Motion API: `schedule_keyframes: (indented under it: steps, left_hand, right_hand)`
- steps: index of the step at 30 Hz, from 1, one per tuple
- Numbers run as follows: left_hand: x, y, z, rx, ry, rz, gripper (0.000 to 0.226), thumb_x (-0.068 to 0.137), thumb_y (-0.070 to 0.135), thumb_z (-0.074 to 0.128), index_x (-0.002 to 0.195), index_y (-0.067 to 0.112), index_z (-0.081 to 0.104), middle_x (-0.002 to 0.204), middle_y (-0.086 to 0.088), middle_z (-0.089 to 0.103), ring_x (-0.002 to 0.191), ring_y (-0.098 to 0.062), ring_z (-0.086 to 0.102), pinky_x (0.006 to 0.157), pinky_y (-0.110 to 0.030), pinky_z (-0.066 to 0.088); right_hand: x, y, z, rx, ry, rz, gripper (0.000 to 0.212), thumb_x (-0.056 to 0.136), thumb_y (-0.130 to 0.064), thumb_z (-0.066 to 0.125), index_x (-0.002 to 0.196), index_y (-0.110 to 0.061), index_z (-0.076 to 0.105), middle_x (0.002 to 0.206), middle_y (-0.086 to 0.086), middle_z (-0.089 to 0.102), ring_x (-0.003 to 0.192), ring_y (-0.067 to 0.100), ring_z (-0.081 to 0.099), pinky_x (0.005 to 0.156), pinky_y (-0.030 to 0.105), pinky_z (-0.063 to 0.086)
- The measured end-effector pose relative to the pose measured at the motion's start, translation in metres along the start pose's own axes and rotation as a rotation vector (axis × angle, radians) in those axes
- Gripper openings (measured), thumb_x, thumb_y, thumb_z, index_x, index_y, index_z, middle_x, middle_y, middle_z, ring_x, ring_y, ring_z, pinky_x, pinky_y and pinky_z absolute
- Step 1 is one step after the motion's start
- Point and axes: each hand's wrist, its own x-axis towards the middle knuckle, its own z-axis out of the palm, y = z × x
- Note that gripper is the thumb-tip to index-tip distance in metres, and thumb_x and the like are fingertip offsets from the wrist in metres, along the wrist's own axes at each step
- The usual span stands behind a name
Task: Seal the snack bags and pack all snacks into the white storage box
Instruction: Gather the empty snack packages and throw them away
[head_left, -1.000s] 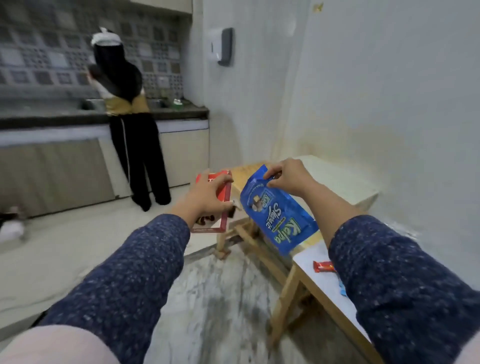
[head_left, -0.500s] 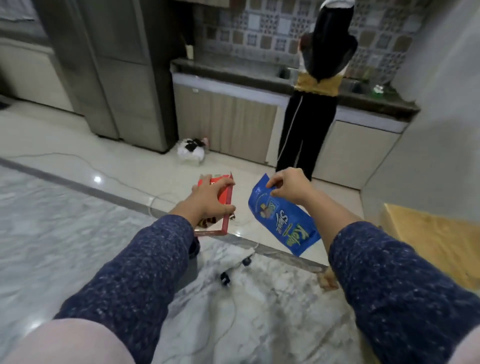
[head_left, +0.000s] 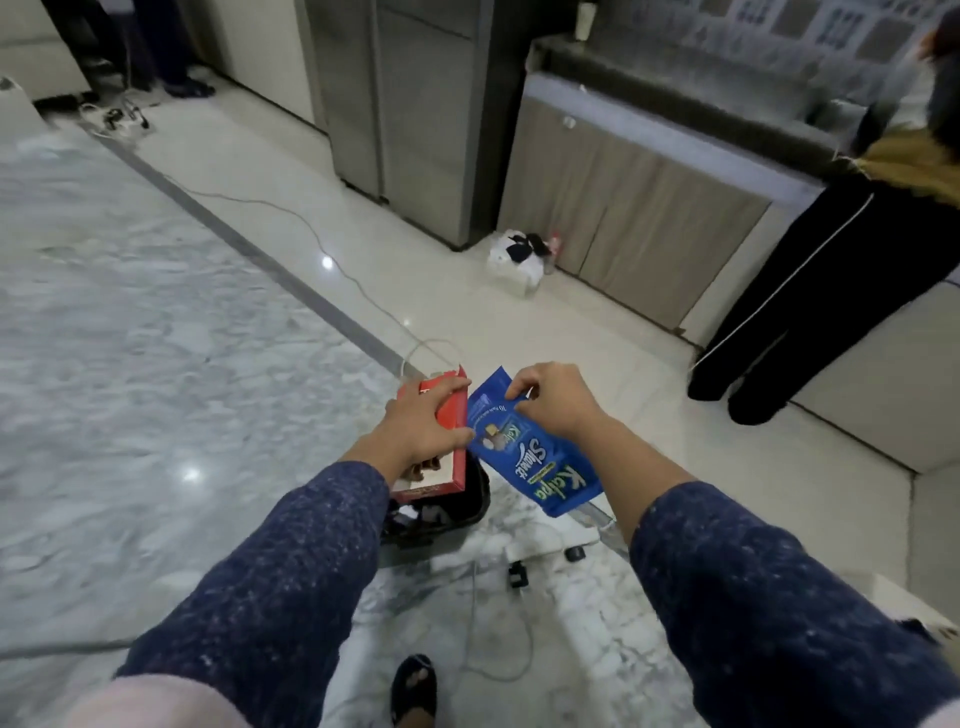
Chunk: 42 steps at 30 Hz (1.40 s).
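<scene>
While both arms reach forward, left hand gripping red box, right hand pinching blue bag.

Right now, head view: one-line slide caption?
Left hand grips a red snack box, right hand pinches a blue snack bag, above a black bin.

The red box and dark bin lie partly hidden behind the left hand.

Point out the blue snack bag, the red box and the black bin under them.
blue snack bag (head_left: 540, 462), head view, printed front face.
red box (head_left: 451, 410), head view, red side panel.
black bin (head_left: 475, 499), head view, right rim.
</scene>
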Motion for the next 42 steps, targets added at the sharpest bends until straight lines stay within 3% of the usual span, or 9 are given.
schedule_keyframes:
  steps: [3, 9, 17, 21, 23, 28, 32, 36, 42]
  left_hand:
    - [0.028, -0.046, 0.030, -0.114, -0.010, -0.130, 0.076, 0.073, 0.050, 0.070, 0.138, 0.048, 0.032, 0.154, -0.014, 0.017, 0.142, -0.036, 0.020, 0.114, -0.048, 0.028]
    - [0.084, -0.146, 0.099, -0.312, 0.017, -0.404, 0.083, 0.064, 0.061, 0.062, 0.140, 0.044, 0.032, 0.135, -0.017, 0.044, 0.117, -0.035, 0.051, 0.095, -0.041, 0.047]
    - [0.144, -0.235, 0.176, -0.382, 0.130, -0.651, 0.066, 0.089, 0.055, 0.048, 0.147, 0.039, 0.020, 0.149, -0.020, 0.034, 0.135, -0.042, 0.031, 0.109, -0.051, 0.033]
    - [0.155, -0.250, 0.193, -0.349, 0.119, -0.716, 0.062, 0.097, 0.053, 0.032, 0.149, 0.040, 0.003, 0.159, -0.014, 0.010, 0.146, -0.037, 0.005, 0.117, -0.050, 0.014]
    - [0.153, -0.252, 0.190, -0.335, 0.063, -0.758, 0.064, 0.097, 0.052, 0.033, 0.151, 0.036, 0.002, 0.158, -0.018, 0.010, 0.146, -0.036, 0.006, 0.115, -0.049, 0.016]
    - [0.147, -0.225, 0.146, -0.127, -0.173, -0.748, 0.062, 0.096, 0.048, 0.040, 0.147, 0.013, 0.028, 0.147, -0.016, 0.039, 0.133, -0.033, 0.040, 0.105, -0.035, 0.035]
    - [0.145, -0.173, 0.085, 0.106, -0.242, -0.616, 0.057, 0.098, 0.042, 0.040, 0.143, 0.006, 0.036, 0.144, -0.014, 0.043, 0.129, -0.030, 0.043, 0.101, -0.033, 0.039]
    - [0.150, -0.108, 0.013, 0.249, -0.230, -0.496, 0.062, 0.096, 0.044, 0.044, 0.143, 0.005, 0.033, 0.144, -0.016, 0.041, 0.129, -0.031, 0.043, 0.101, -0.035, 0.039]
    - [0.158, 0.012, -0.093, 0.482, -0.025, -0.224, 0.062, 0.094, 0.045, 0.045, 0.140, 0.005, 0.038, 0.143, -0.016, 0.041, 0.128, -0.030, 0.043, 0.102, -0.039, 0.041]
  right_hand:
    - [0.045, 0.014, 0.052, -0.032, -0.091, -0.017, 0.022, 0.081, 0.003, 0.061, 0.097, -0.007, 0.073, 0.105, 0.007, 0.071, 0.079, 0.011, 0.052, 0.075, 0.019, 0.043]
    - [0.120, 0.055, 0.167, -0.105, -0.269, -0.065, 0.025, 0.081, 0.001, 0.058, 0.097, -0.010, 0.074, 0.105, 0.007, 0.071, 0.096, 0.023, 0.064, 0.083, 0.028, 0.049]
    - [0.177, 0.085, 0.280, -0.091, -0.404, -0.156, 0.027, 0.080, 0.005, 0.054, 0.096, -0.007, 0.073, 0.105, 0.010, 0.070, 0.097, 0.026, 0.064, 0.083, 0.032, 0.052]
    - [0.186, 0.095, 0.306, -0.143, -0.569, -0.193, 0.038, 0.084, -0.005, 0.057, 0.119, -0.019, 0.066, 0.123, 0.007, 0.064, 0.108, 0.024, 0.059, 0.095, 0.032, 0.047]
    - [0.189, 0.097, 0.309, -0.207, -0.672, -0.172, 0.050, 0.085, -0.014, 0.060, 0.134, -0.025, 0.053, 0.136, 0.007, 0.054, 0.119, 0.025, 0.053, 0.099, 0.032, 0.043]
    - [0.196, 0.081, 0.276, -0.354, -0.829, -0.110, 0.071, 0.089, -0.035, 0.060, 0.149, -0.019, 0.026, 0.156, 0.006, 0.026, 0.144, 0.025, 0.026, 0.115, 0.035, 0.029]
    - [0.203, 0.054, 0.219, -0.386, -0.794, -0.073, 0.076, 0.085, -0.041, 0.063, 0.147, -0.015, 0.029, 0.154, 0.009, 0.030, 0.139, 0.026, 0.033, 0.111, 0.038, 0.035]
    - [0.206, 0.019, 0.126, -0.404, -0.695, -0.103, 0.081, 0.087, -0.042, 0.061, 0.150, -0.010, 0.021, 0.158, 0.007, 0.022, 0.144, 0.025, 0.025, 0.115, 0.036, 0.028]
    - [0.196, -0.029, -0.028, -0.447, -0.410, -0.081, 0.066, 0.089, -0.042, 0.058, 0.140, -0.004, 0.040, 0.145, 0.014, 0.042, 0.132, 0.031, 0.041, 0.107, 0.037, 0.038]
